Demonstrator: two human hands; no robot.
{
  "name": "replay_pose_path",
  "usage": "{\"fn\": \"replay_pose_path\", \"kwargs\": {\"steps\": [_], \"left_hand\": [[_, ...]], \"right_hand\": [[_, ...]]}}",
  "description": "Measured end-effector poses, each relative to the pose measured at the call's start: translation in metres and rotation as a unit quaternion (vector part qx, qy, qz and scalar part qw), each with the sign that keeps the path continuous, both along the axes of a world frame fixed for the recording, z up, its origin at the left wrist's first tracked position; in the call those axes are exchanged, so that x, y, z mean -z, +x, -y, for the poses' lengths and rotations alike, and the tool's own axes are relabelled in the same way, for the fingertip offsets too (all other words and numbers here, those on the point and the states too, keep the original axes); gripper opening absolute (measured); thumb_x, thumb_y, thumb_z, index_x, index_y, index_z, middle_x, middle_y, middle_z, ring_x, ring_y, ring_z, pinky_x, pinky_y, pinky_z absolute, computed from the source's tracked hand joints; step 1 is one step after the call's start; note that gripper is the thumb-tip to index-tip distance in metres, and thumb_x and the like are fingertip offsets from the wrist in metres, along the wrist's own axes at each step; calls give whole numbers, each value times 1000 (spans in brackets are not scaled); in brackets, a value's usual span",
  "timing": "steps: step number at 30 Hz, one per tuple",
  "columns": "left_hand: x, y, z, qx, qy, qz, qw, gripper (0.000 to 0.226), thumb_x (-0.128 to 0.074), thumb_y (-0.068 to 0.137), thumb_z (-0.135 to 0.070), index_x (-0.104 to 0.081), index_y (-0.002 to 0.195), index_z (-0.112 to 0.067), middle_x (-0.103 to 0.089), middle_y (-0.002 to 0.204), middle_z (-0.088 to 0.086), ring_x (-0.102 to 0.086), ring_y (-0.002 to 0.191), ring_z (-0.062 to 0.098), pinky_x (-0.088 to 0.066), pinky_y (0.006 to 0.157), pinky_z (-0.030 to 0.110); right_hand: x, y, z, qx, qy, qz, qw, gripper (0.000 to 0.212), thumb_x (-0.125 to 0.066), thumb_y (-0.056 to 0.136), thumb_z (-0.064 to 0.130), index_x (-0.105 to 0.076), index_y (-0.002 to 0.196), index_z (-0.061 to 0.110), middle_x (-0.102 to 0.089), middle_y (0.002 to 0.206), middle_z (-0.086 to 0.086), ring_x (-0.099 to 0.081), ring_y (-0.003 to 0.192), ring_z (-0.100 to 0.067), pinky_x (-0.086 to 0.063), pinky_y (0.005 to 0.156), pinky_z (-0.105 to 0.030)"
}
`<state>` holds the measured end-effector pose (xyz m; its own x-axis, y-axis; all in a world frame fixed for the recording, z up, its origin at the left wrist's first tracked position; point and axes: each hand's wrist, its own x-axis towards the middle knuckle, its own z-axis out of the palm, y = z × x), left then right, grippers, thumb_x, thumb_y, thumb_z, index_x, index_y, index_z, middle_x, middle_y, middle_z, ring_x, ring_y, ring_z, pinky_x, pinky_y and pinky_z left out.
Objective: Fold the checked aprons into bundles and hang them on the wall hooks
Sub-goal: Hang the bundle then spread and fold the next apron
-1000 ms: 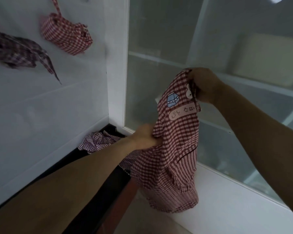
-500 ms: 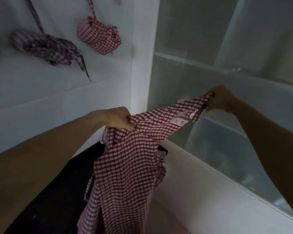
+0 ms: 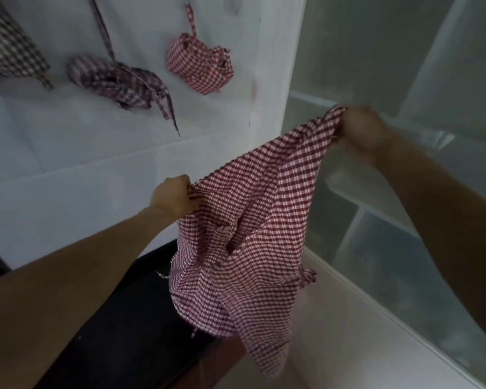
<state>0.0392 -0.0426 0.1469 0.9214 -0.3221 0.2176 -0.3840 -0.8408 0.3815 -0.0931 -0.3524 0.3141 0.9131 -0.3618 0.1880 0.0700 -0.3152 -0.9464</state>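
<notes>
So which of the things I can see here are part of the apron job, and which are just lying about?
Part of the job:
- red checked apron, held spread between left hand and right hand
- red checked bundle hanging on the wall
- darker checked bundle hanging beside it
- another checked cloth at the far left, partly cut off

Just there:
- frosted glass panels
- black surface below

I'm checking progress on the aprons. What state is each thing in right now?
Red checked apron: unfolded, stretched between both hands.
Left hand: gripping its edge.
Right hand: gripping its other end.
Red bundle: folded, hanging on wall.
Dark checked bundle: hanging, ties loose.
</notes>
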Motion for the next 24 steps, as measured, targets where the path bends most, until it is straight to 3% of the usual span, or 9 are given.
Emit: {"fn": "replay_pose_path", "kwargs": {"steps": [3,5,8,13,15,18,19,21,24], "left_hand": [[5,0,3,-19,42,-90,995,47,-71,84,-45,-45,100,-9,-57,92,6,-59,85,24,-50,69,34],[4,0,1,21,150,-143,978,42,-65,88,-46,-52,102,-8,-60,100,7,-60,89,22,-52,77,33],[-7,-3,-6,43,193,-176,964,32,-62,90,-37,-60,75,-9,-64,77,4,-59,64,15,-48,60,25],[-40,-16,-19,83,-90,-307,944,48,-66,92,-44,-62,61,-9,-61,57,5,-55,53,13,-49,59,20],[-49,-14,-16,20,-275,-248,929,44,-67,92,-42,-60,63,-9,-55,53,5,-50,47,13,-47,55,23],[-60,2,-11,-113,-543,-102,826,20,-68,94,-22,-61,82,-7,-63,52,0,-56,42,9,-48,57,29],[-66,8,-12,-129,-578,-80,801,12,-68,94,-16,-62,96,-5,-69,63,2,-63,50,10,-51,61,32],[-73,15,-10,-130,-568,-81,808,49,-69,92,-16,-48,136,-10,-70,104,11,-68,83,18,-54,77,37],[-69,11,-4,-163,-362,-73,915,104,-75,86,-28,-1,158,-20,-34,152,17,-39,137,33,-33,112,45]], "right_hand": [[-5,13,-5,12,-76,3,997,32,-47,90,-9,-52,72,16,-54,74,-1,-56,65,-7,-51,60,-18],[-6,21,-7,40,-106,34,993,32,-49,82,-11,-48,62,14,-48,66,-4,-50,61,-8,-50,59,-19],[-7,33,-3,63,-152,60,984,19,-54,71,2,-54,57,15,-52,67,-11,-52,67,-15,-46,65,-29],[-16,39,0,95,-195,54,975,23,-54,74,3,-51,55,16,-47,60,-2,-42,58,-10,-32,55,-26],[-20,38,-2,104,-184,51,976,25,-47,72,1,-39,56,18,-36,60,1,-32,55,-10,-24,47,-25],[-26,39,-3,93,-154,63,982,17,-44,69,4,-37,58,15,-37,61,-1,-40,53,-10,-35,51,-20],[-27,40,-4,89,-152,64,982,21,-44,72,0,-39,58,13,-40,61,-2,-43,47,-6,-41,51,-19],[-30,40,-2,71,-151,54,984,26,-44,77,-9,-45,58,9,-47,59,-4,-50,38,-1,-48,50,-18],[-29,41,-1,39,-150,39,987,29,-44,75,-14,-41,55,7,-46,40,6,-48,32,0,-49,50,-17]]}}
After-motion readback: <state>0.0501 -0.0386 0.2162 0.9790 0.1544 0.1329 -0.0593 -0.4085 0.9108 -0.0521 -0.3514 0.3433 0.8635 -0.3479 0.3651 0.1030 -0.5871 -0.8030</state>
